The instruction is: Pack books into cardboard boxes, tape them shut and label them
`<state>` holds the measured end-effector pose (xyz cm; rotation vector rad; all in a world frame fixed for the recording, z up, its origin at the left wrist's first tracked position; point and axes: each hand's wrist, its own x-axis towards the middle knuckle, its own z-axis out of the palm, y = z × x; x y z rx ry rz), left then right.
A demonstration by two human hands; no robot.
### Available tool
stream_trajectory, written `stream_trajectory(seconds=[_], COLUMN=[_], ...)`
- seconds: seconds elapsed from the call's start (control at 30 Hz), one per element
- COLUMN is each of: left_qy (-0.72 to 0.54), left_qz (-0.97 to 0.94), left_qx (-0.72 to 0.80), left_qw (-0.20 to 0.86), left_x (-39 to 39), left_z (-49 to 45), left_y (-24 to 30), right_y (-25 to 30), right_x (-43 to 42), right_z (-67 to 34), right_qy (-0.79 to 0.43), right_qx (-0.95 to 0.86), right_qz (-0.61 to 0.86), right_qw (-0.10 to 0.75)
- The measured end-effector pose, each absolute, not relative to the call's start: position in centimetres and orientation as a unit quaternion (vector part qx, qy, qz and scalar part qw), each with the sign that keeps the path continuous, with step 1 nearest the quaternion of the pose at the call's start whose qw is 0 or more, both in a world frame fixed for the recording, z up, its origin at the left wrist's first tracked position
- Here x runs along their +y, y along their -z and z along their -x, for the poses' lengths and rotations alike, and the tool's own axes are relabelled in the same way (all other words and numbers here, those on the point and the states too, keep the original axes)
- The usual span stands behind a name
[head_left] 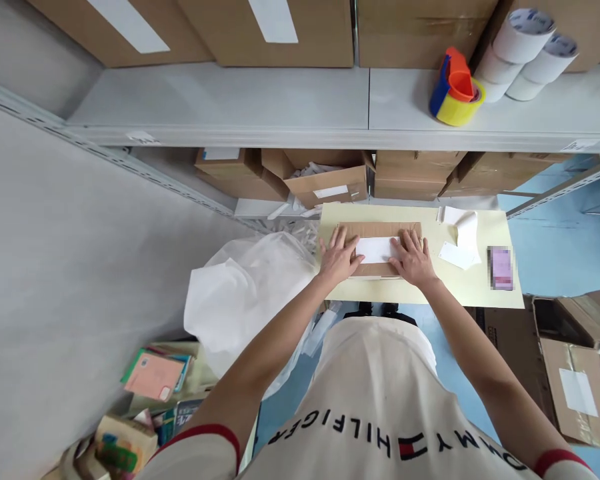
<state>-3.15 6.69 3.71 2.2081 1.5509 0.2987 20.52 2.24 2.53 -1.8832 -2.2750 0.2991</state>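
Observation:
A flat brown cardboard package (pixel 380 231) lies on a small pale yellow table (pixel 475 287). A white label (pixel 376 249) is stuck on its top. My left hand (pixel 338 255) lies flat on the package's left part, fingers spread, touching the label's left end. My right hand (pixel 414 256) lies flat on the right part, fingers stretched out over the label's right end. Both hands press down and hold nothing.
White label backing papers (pixel 461 241) and a pink phone (pixel 501 267) lie on the table's right side. A tape dispenser (pixel 455 87) and white rolls (pixel 525 53) sit on the shelf above. A white plastic bag (pixel 240 293), books (pixel 155 377) and cartons (pixel 575 373) surround me.

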Motion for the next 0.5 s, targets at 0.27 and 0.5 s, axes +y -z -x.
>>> stream_trajectory(seconds=[0.27, 0.5], left_qy=[-0.241, -0.264], left_qz=[-0.559, -0.505], left_qx=[0.686, 0.679], left_qw=[0.398, 0.462], left_x=[7.1, 7.8], left_z=[3.1, 3.4], left_y=[-0.5, -0.5], right_y=[-0.3, -1.1], right_x=[1.0, 2.4], right_z=[-20.5, -19.8], right_qy=[-0.182, -0.308], right_qx=[-0.570, -0.418], right_qz=[0.765, 0.819], right_qw=[0.237, 0.245])
